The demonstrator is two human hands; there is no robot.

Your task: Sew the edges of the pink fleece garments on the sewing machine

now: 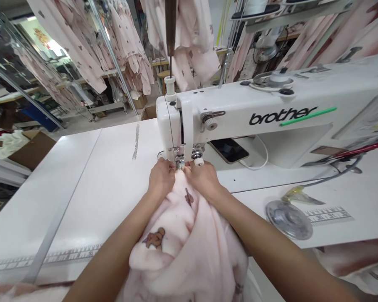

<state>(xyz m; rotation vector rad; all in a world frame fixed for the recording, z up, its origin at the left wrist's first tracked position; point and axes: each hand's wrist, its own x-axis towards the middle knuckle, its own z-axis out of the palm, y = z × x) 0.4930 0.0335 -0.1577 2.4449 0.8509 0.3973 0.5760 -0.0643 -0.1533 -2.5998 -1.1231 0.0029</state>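
A pale pink fleecy garment [182, 251] with brown bear prints runs from my lap up to the needle area of a white sewing machine [227, 113]. My left hand [162, 176] is closed on the garment's edge, just left of the presser foot [179, 163]. On the other side of the foot, my right hand [201, 176] pinches the same cloth, its fingertips close to the needle. Both hands lie low on the machine bed. The cloth's edge under the foot is mostly hidden by my fingers.
A phone [229, 149] with a white cable lies under the machine arm. Right of the cloth sit a clear round plastic dish [289, 219] and a yellow-handled tool [299, 195]. A cardboard box [34, 147] stands beyond the table's left edge. Pink garments [129, 50] hang behind.
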